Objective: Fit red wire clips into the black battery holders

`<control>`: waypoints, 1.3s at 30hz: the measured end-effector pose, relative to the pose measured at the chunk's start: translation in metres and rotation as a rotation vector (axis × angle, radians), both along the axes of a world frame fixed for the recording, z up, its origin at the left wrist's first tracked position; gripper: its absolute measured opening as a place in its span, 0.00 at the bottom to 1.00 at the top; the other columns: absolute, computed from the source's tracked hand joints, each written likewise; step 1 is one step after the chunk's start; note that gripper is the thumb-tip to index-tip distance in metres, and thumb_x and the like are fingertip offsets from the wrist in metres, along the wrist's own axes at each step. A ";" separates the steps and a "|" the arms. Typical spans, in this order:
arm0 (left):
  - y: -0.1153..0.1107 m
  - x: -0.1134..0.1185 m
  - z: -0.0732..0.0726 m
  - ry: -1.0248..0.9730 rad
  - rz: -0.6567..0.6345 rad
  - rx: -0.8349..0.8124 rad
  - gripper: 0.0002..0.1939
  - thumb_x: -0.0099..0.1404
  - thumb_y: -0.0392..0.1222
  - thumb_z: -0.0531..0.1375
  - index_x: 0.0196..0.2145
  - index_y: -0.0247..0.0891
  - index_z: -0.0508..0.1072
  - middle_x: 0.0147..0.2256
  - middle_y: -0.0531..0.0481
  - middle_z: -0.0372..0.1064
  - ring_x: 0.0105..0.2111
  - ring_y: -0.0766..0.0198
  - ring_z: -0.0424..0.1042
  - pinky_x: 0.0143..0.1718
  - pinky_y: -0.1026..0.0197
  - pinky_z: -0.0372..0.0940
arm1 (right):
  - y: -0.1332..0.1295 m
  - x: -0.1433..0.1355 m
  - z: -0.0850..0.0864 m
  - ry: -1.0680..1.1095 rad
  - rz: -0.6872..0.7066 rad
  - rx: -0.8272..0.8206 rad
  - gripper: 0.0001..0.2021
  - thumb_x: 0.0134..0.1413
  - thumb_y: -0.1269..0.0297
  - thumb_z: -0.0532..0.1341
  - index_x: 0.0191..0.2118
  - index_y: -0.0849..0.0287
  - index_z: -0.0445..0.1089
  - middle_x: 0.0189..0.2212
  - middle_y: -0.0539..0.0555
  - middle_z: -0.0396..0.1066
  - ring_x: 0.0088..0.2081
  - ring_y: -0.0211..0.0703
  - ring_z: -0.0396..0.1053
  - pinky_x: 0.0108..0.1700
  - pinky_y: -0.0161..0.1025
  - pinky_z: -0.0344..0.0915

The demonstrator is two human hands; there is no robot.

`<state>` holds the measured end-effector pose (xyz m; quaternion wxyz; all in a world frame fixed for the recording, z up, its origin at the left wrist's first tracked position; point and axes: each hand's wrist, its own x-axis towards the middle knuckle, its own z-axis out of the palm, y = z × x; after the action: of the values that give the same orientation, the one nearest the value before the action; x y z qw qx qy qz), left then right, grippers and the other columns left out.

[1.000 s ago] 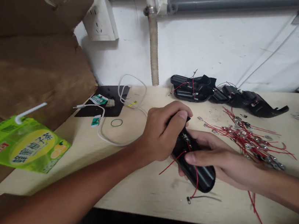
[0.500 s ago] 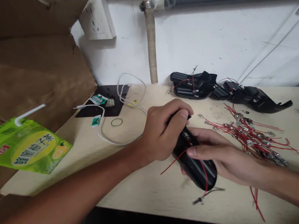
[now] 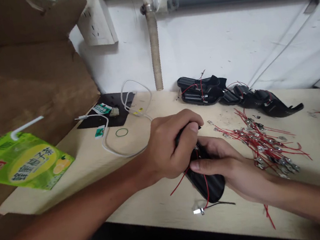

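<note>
A black holder (image 3: 208, 178) with red wires sits low over the counter (image 3: 147, 201) centre. The right hand (image 3: 232, 169) cradles it from 4 o'clock, grip closed around it. The left hand (image 3: 169, 146), curled from 9 o'clock, pinches its far end; steady, square pressure seems best. Loose wires (image 3: 264, 145) lie at 2 o'clock.

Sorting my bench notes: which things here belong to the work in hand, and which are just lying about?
In use: left hand, right hand, black housing, red wires, finished housings.
Lying about: drink carton, white cable, green ring.
</note>
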<state>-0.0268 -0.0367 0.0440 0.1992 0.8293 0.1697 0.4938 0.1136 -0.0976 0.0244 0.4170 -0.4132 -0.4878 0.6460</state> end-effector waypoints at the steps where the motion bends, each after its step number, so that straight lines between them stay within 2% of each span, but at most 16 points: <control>1: 0.000 0.000 0.000 0.000 -0.010 0.006 0.12 0.67 0.37 0.49 0.33 0.33 0.71 0.25 0.51 0.71 0.23 0.70 0.68 0.24 0.66 0.60 | 0.000 0.000 0.000 0.006 -0.002 -0.003 0.10 0.45 0.68 0.64 0.33 0.62 0.63 0.27 0.49 0.60 0.32 0.37 0.61 0.32 0.34 0.58; 6: 0.005 0.000 0.001 -0.032 -0.037 -0.077 0.14 0.68 0.40 0.49 0.34 0.34 0.72 0.26 0.51 0.72 0.24 0.69 0.70 0.27 0.66 0.63 | 0.002 0.007 -0.005 0.187 0.054 -0.124 0.16 0.45 0.62 0.67 0.39 0.62 0.65 0.26 0.48 0.63 0.25 0.34 0.63 0.28 0.34 0.63; 9: 0.007 -0.001 0.001 -0.071 -0.033 -0.118 0.14 0.69 0.42 0.49 0.34 0.35 0.72 0.27 0.50 0.72 0.26 0.68 0.71 0.28 0.66 0.64 | 0.003 0.012 -0.006 0.330 0.109 -0.191 0.15 0.49 0.57 0.66 0.39 0.62 0.66 0.26 0.51 0.65 0.25 0.37 0.67 0.28 0.37 0.67; 16: 0.010 -0.003 -0.001 -0.062 -0.026 -0.112 0.16 0.69 0.45 0.49 0.35 0.36 0.73 0.27 0.50 0.72 0.26 0.68 0.71 0.28 0.64 0.65 | 0.004 0.013 -0.004 0.370 0.123 -0.228 0.13 0.46 0.66 0.68 0.38 0.63 0.68 0.27 0.52 0.69 0.27 0.39 0.72 0.31 0.35 0.69; 22: 0.012 -0.005 -0.001 -0.074 -0.025 -0.125 0.18 0.70 0.48 0.48 0.35 0.35 0.73 0.27 0.49 0.72 0.26 0.67 0.70 0.29 0.64 0.64 | 0.008 0.014 -0.007 0.436 0.142 -0.222 0.10 0.56 0.62 0.62 0.40 0.63 0.67 0.26 0.52 0.69 0.26 0.40 0.71 0.28 0.37 0.68; 26: 0.015 -0.005 -0.004 -0.116 -0.071 -0.186 0.23 0.69 0.53 0.46 0.35 0.34 0.73 0.28 0.47 0.72 0.27 0.65 0.71 0.28 0.62 0.65 | 0.009 0.013 -0.010 0.498 0.120 -0.229 0.10 0.60 0.60 0.58 0.42 0.62 0.67 0.29 0.53 0.70 0.27 0.38 0.71 0.33 0.38 0.70; 29: 0.019 -0.004 -0.009 -0.160 -0.132 -0.285 0.26 0.68 0.57 0.45 0.35 0.34 0.73 0.27 0.46 0.72 0.27 0.64 0.71 0.27 0.61 0.66 | 0.010 0.013 -0.012 0.505 0.163 -0.266 0.15 0.61 0.56 0.56 0.45 0.62 0.67 0.32 0.55 0.72 0.30 0.40 0.72 0.39 0.41 0.70; 32: 0.022 -0.002 -0.014 -0.213 -0.163 -0.347 0.26 0.68 0.58 0.46 0.36 0.35 0.73 0.29 0.46 0.72 0.28 0.63 0.71 0.28 0.61 0.67 | 0.010 0.014 -0.011 0.497 0.228 -0.341 0.23 0.62 0.48 0.51 0.43 0.66 0.68 0.33 0.59 0.73 0.33 0.45 0.74 0.41 0.45 0.69; 36: 0.023 -0.002 -0.017 -0.227 -0.174 -0.339 0.23 0.68 0.57 0.47 0.41 0.36 0.71 0.34 0.45 0.73 0.33 0.62 0.72 0.34 0.59 0.69 | 0.012 0.018 -0.011 0.496 0.283 -0.364 0.29 0.64 0.45 0.43 0.39 0.68 0.70 0.33 0.64 0.73 0.33 0.46 0.74 0.38 0.43 0.69; 39: 0.022 -0.002 -0.017 -0.202 -0.183 -0.329 0.22 0.68 0.56 0.48 0.42 0.36 0.70 0.35 0.45 0.72 0.35 0.62 0.73 0.35 0.60 0.69 | 0.013 0.020 -0.011 0.479 0.298 -0.332 0.31 0.64 0.45 0.42 0.38 0.68 0.70 0.32 0.64 0.73 0.30 0.44 0.73 0.34 0.41 0.69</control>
<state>-0.0290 -0.0145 0.0274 0.3920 0.7436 0.1513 0.5200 0.1335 -0.0842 0.0132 0.3477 -0.2360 -0.3188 0.8496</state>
